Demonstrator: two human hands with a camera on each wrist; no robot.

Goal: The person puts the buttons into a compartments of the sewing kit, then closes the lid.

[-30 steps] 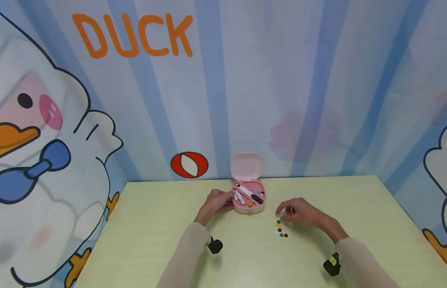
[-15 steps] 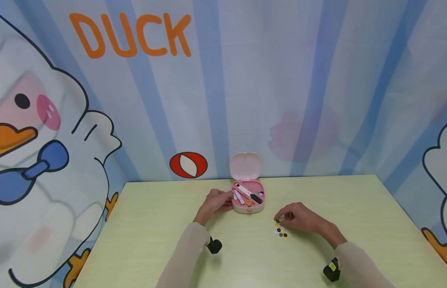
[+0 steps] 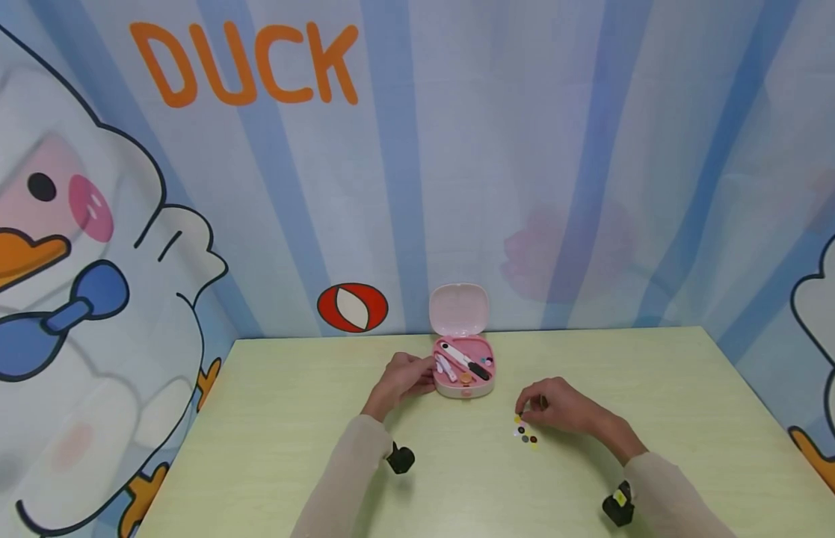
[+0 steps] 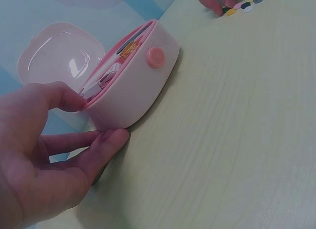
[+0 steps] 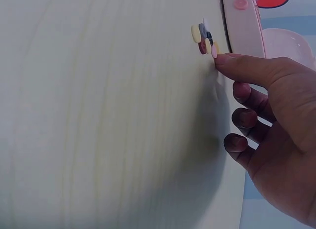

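Lower in the frame than a second ago, the right hand (image 3: pixel 558 403) reaches the upper end of a small cluster of coloured buttons (image 3: pixel 522 430), right of lower centre in the head view; the left hand (image 3: pixel 405 379), lower centre, holds an open pink case (image 3: pixel 451 390) on a pale table (image 3: pixel 289 448). Left wrist view: thumb on the case's rim, fingers at its base; upper right, a green button (image 4: pixel 225 10) touches the other hand's fingertips. Right wrist view: thumb tip at the buttons, upper right; whether it pinches one cannot be told.
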